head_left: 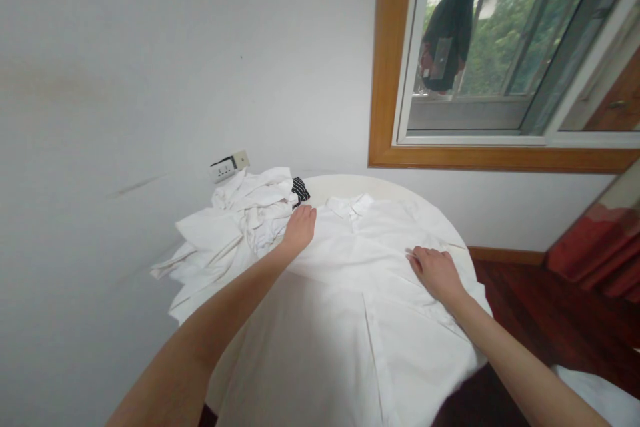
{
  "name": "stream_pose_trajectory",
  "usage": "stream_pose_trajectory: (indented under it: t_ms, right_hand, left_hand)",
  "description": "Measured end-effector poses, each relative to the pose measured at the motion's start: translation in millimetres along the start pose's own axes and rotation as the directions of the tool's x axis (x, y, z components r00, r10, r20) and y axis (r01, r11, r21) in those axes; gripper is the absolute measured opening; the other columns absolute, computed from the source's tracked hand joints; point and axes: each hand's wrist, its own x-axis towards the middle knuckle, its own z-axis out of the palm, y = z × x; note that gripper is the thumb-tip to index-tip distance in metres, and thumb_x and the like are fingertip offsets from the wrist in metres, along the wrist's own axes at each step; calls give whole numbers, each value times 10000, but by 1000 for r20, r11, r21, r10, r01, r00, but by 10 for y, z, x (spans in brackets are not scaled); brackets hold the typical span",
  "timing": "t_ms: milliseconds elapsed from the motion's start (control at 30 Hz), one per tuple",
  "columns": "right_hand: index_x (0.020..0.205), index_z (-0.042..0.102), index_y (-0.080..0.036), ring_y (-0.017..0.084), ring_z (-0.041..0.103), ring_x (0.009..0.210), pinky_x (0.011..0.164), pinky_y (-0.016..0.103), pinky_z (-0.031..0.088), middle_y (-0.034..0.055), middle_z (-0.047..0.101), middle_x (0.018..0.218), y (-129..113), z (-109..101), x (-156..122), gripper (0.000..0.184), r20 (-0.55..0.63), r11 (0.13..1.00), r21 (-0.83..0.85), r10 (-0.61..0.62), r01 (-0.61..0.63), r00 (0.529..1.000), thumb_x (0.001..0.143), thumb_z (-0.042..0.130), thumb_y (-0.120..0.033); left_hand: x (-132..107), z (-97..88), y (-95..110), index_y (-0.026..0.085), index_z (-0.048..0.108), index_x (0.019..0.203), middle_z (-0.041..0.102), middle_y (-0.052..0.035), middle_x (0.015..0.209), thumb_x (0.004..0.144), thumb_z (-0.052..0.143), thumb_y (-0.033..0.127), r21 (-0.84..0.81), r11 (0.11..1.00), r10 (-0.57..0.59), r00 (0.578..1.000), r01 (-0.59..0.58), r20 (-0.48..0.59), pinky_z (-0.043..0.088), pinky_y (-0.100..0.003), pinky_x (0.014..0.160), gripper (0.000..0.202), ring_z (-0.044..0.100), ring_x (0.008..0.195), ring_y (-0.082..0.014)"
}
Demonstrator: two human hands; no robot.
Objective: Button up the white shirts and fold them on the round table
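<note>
A white collared shirt [360,293] lies spread flat over a round white table [350,183], collar toward the wall. My left hand [300,227] rests flat on the shirt's left shoulder, fingers stretched out together, right beside a heap of clothes. My right hand [434,270] presses flat on the shirt's right side, fingers pointing left along a fold. Neither hand holds anything.
A pile of crumpled white clothes [235,227] with a black-and-white striped piece [300,191] sits at the table's left, against the wall. A white power strip [227,168] hangs behind it. A wood-framed window [500,80] is at upper right; red fabric [595,247] and dark wooden floor lie right.
</note>
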Motion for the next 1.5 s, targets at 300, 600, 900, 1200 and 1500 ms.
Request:
stream_pose_trajectory:
  t_ms: [300, 600, 900, 1200, 1500]
  right_hand:
    - [869, 592, -189, 200, 643, 689, 652, 297, 309, 57, 687, 701, 213, -57, -13, 409, 92, 997, -18, 75, -74, 993, 956, 328, -489]
    - [791, 647, -146, 220, 654, 702, 665, 317, 348, 131, 700, 761, 314, -200, -168, 546, 76, 985, -159, 79, -66, 994, 964, 261, -491]
    - [888, 686, -188, 236, 669, 777, 640, 290, 388, 117, 712, 838, 529, -179, -189, 524, 271, 989, -144, 59, -20, 961, 962, 278, -508]
    - [994, 659, -158, 259, 567, 1002, 827, 359, 372, 147, 646, 1017, -150, -655, 193, 285, 132, 993, -74, -84, 95, 988, 930, 412, -285]
    - [1382, 404, -115, 277, 279, 1363, 1083, 440, 205, 178, 324, 1479, -1924, -196, 623, 493, 201, 930, 335, -226, 150, 953, 975, 245, -343]
  left_hand:
    - [-471, 237, -42, 92, 504, 1313, 482, -158, 1383, 939, 311, 358, -106, 985, -120, 982, 136, 145, 306, -391, 1112, 498, 412, 1312, -251]
    - [-441, 200, 32, 158, 482, 1352, 445, -172, 1409, 901, 360, 516, -96, 970, -206, 964, 224, 165, 334, -456, 1068, 589, 373, 1329, -323]
    - [-466, 150, 19, 209, 515, 1326, 497, -131, 1375, 918, 345, 488, -127, 982, -123, 982, 142, 144, 324, -424, 1081, 523, 398, 1316, -281]
    - [-439, 186, 74, 198, 503, 1336, 488, -152, 1379, 920, 349, 453, -95, 981, -155, 978, 169, 139, 344, -467, 1052, 511, 421, 1295, -311]
    - [-481, 194, 44, 186, 490, 1347, 486, -166, 1377, 926, 321, 458, -99, 983, -141, 982, 154, 126, 351, -460, 1050, 529, 420, 1299, -308]
